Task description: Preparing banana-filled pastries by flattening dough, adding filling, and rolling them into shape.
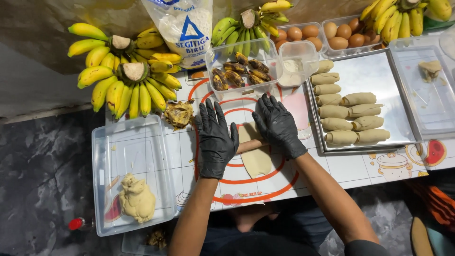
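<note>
While your two black-gloved hands press flat, fingers spread, neither grip closed on anything, your left hand point(216, 140) and right hand point(279, 125) bear down on a rolling pin point(250, 145) across a strip of dough point(256, 159). The dough lies on a white baking mat point(265, 182) with orange rings, spread over the tiled worktop point(350, 169). A steel tray point(379, 76) of rolled dough pieces sits to the right, a clear tub point(128, 151) with a dough lump to the left. Banana bunches point(125, 78) and eggs point(303, 33) line the far edge against a dark wall; grey marbled floor point(42, 175) shows beside the worktop.
</note>
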